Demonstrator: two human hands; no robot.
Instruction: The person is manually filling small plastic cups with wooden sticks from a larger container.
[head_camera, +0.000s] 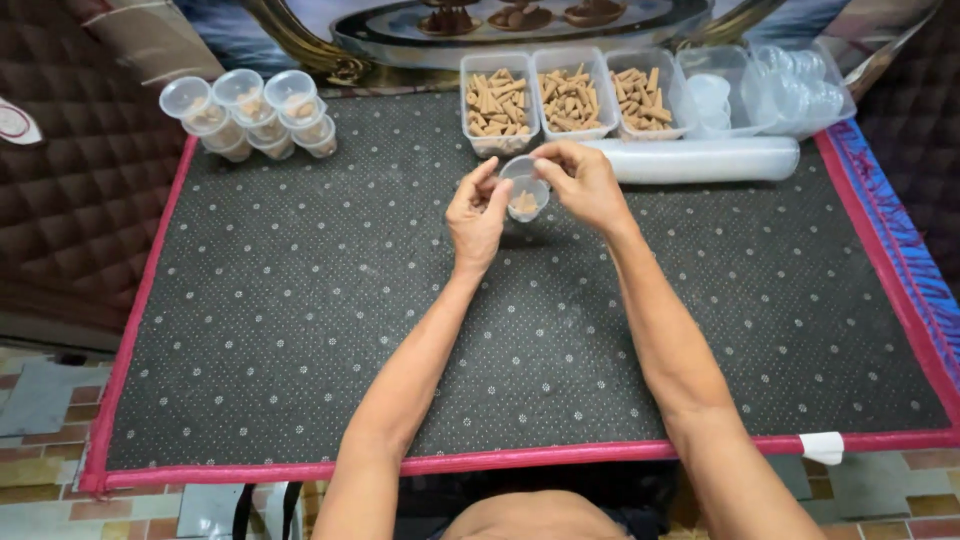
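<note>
Cup (524, 190), small and clear, held upright with its mouth upward, tan cones inside. Pinched between left hand (476, 215) and right hand (585, 182), both grips closed on it, above dotted mat (300, 300).

Left hand (477, 215) and right hand (585, 182) both pinch a small clear cup (524, 189) holding tan cones, above the dotted dark mat (300, 330). 3 trays of cones (570, 95) just behind. Stacked filled cups (255, 115) far left, well apart.
</note>
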